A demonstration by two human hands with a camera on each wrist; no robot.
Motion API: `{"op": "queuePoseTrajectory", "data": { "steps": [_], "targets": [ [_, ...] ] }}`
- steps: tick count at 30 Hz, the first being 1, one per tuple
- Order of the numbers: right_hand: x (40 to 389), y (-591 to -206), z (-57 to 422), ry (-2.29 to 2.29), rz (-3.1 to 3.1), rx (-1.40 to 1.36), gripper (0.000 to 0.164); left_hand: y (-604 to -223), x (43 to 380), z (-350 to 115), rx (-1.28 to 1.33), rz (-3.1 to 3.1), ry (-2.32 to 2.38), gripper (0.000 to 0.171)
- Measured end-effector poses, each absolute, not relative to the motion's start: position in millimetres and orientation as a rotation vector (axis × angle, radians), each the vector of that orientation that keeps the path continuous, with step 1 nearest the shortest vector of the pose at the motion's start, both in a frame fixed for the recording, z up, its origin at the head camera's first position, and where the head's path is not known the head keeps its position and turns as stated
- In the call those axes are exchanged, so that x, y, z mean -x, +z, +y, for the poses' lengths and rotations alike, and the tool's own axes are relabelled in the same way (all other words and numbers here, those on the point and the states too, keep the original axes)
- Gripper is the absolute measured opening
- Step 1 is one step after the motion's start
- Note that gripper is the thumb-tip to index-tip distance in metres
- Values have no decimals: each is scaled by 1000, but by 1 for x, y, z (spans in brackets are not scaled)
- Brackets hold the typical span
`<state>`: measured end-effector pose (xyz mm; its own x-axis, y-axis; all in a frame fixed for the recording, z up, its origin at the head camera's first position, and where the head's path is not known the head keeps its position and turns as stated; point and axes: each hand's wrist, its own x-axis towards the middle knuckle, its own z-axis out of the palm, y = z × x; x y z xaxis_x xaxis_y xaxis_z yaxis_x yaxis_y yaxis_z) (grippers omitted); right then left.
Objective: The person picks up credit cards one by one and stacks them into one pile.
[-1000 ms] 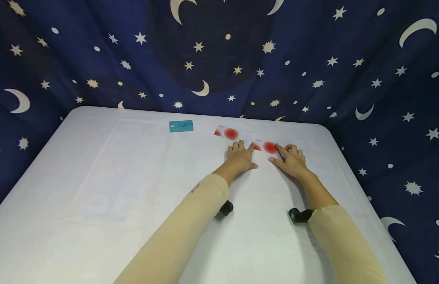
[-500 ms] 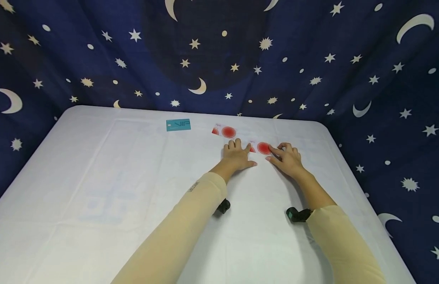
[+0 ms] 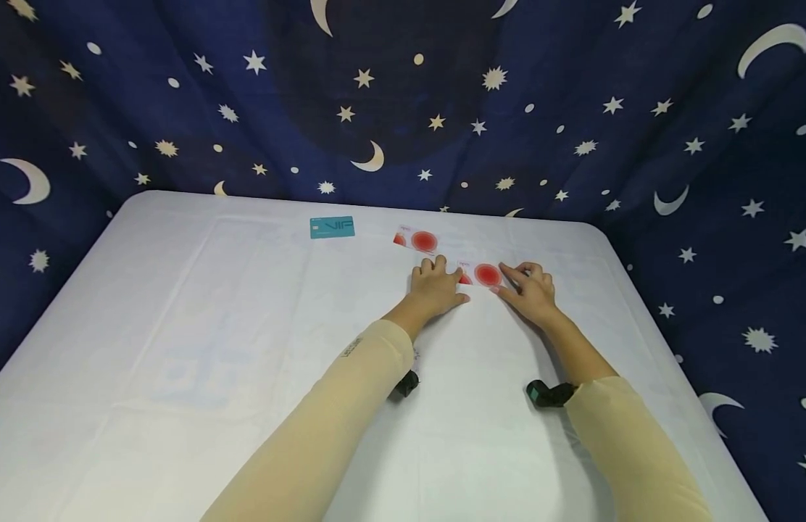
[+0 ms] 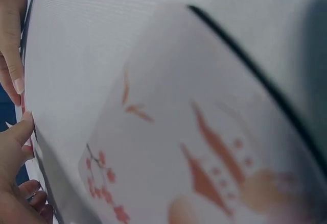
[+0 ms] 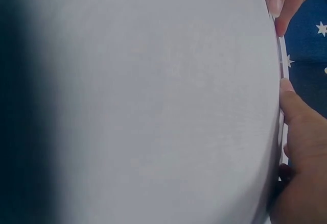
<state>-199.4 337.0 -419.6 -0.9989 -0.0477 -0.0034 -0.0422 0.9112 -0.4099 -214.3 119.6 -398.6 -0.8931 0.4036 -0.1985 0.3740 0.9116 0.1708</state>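
Observation:
A white card with a red circle [image 3: 488,274] lies flat on the white table, between my two hands in the head view. At its left end, my left hand [image 3: 435,290] has its index fingertip touching the edge, thumb stretched out below. My right hand [image 3: 533,293] is at the right end, index fingertip and thumb tip by the near right corner. A similar red-circle card [image 3: 424,241] lies just beyond my left hand. Close to the left wrist camera is a blurred white card with red sprigs and shapes [image 4: 209,152]; its lower part is out of view.
A teal card lettered VIP [image 3: 332,227] lies farther left, near the back edge of the table [image 3: 181,312]. Behind and to the right hangs a dark blue curtain [image 3: 279,145] with moons and stars. Black wrist cameras [image 3: 548,394] sit under both forearms.
The red-circle card between my hands has slid left and a little nearer. My right index finger has shifted off the circle's edge to the card's right end. The other two cards stay put.

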Motion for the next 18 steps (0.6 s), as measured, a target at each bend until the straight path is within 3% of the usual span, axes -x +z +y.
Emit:
{"op": "queuePoseTrajectory", "data": {
  "steps": [7,18],
  "targets": [
    [197,-420,338,-641,3064,92,57,-400,216,114,-622,2850,302,55],
    [198,-418,334,-642,3032,141,56,-402,220,106,-571,2776,412,70]
  ]
}}
